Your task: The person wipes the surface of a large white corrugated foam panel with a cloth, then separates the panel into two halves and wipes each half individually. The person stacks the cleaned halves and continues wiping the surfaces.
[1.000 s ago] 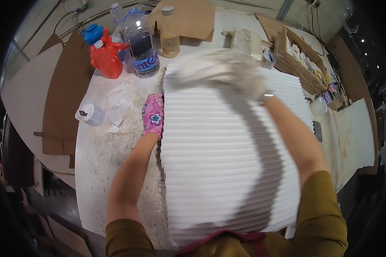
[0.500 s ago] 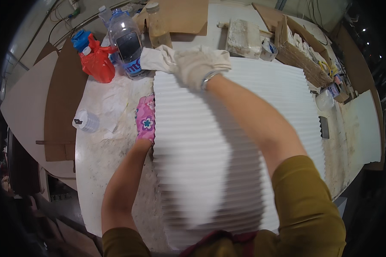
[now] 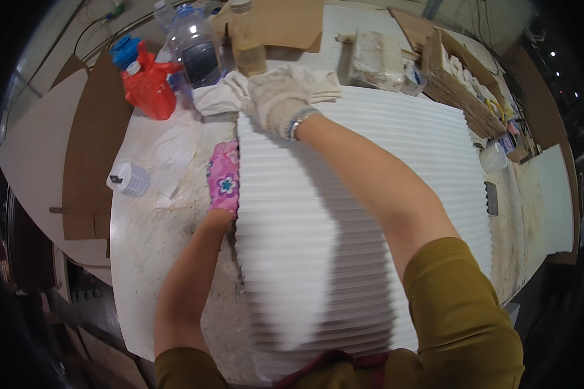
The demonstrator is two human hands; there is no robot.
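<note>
Pink fabric glove [image 3: 224, 178] rocks flowers, knitted cuffed glove [image 3: 276, 97] is cream, ribbed rectangular sheet [image 3: 282, 240] plain white, knotted plastic bag [image 3: 150, 89] super red.

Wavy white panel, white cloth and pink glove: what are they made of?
Ribbed white panel: perhaps painted board, plaster or plastic; its ridges shine only softly. White cloth: probably matt cotton; it bunches into soft folds. Pink flowered glove: likely matt fabric, with a printed-looking pattern.

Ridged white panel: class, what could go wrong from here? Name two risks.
1. The white cloth under the right hand lies close to the big clear bottle; a push that way might knock it.
2. The left hand is at the left edge of the ridged white panel; if it slips, the panel could shift.
</note>
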